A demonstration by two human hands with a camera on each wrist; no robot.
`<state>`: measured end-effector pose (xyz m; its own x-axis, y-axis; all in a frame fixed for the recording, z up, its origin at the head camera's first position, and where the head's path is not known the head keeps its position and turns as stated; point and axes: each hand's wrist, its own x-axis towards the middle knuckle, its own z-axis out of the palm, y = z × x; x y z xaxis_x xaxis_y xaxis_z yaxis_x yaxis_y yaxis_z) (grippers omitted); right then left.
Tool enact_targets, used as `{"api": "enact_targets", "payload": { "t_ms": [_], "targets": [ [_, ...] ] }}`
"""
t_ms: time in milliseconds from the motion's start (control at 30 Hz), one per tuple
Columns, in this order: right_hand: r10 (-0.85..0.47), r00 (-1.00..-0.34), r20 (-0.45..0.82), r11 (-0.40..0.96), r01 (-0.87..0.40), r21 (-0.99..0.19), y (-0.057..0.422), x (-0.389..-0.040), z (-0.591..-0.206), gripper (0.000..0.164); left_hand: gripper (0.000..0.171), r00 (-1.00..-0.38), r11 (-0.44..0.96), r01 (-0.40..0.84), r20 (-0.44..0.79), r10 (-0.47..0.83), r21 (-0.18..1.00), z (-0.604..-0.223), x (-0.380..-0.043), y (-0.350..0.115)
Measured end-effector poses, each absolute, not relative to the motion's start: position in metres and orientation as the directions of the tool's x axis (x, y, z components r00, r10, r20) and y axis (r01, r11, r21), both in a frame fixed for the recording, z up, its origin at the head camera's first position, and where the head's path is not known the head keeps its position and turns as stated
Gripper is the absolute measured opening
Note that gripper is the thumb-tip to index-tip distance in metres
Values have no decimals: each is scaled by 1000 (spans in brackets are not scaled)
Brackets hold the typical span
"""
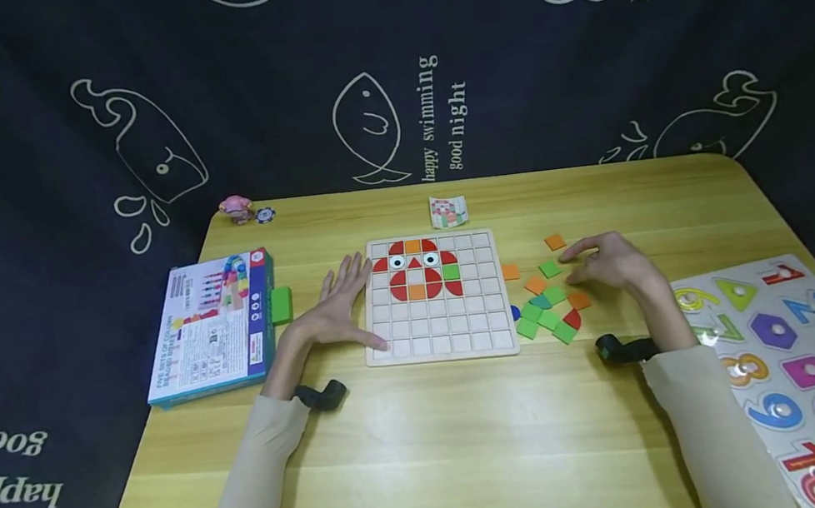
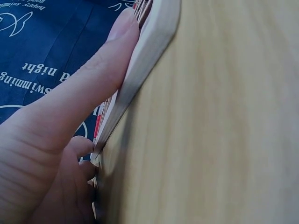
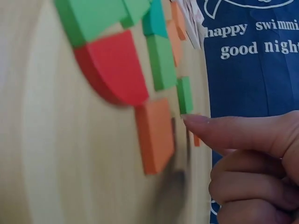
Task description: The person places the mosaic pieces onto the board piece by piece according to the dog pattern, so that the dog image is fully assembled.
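- left sleeve (image 1: 256,481) and right sleeve (image 1: 714,428): long, plain, pale beige
- left wrist camera (image 1: 324,395) and right wrist camera (image 1: 620,349): small, black, rounded
- left hand (image 1: 334,311) and right hand (image 1: 611,264): bare

From the middle of my surface (image 1: 475,447), I have a printed blue-and-white box (image 1: 212,326) lying flat at nine o'clock. At ten o'clock I see a pink figurine (image 1: 236,210) just beside a round chip (image 1: 265,215). A number board (image 1: 807,397) with colourful numerals and shapes lies at four, and a dark curtain (image 1: 271,119) with white fish drawings hangs at twelve
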<state>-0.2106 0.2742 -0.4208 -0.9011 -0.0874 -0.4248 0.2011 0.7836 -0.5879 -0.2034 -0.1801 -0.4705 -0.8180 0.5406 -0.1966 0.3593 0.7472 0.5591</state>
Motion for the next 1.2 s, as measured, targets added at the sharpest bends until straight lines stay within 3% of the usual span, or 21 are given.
{"api": "enact_targets", "payload": {
  "t_ms": [300, 567, 900, 1200],
  "targets": [
    [-56, -922, -384, 716, 231, -659, 266, -215, -429, 43, 142, -822, 759, 354, -205, 531, 547, -469, -203, -180],
    [-157, -901, -405, 691, 192, -697, 265, -220, -438, 48, 142, -824, 760, 354, -202, 529, 545, -472, -203, -182],
    [-136, -912, -387, 733, 170, -658, 263, -224, -444, 41, 143, -820, 755, 356, -202, 535, 551, -472, -205, -181],
    [-182, -940, -288, 774, 44, -632, 250, -220, -436, 38, 142, -821, 752, 355, -199, 535, 556, -469, -203, -181]
  ]
}}
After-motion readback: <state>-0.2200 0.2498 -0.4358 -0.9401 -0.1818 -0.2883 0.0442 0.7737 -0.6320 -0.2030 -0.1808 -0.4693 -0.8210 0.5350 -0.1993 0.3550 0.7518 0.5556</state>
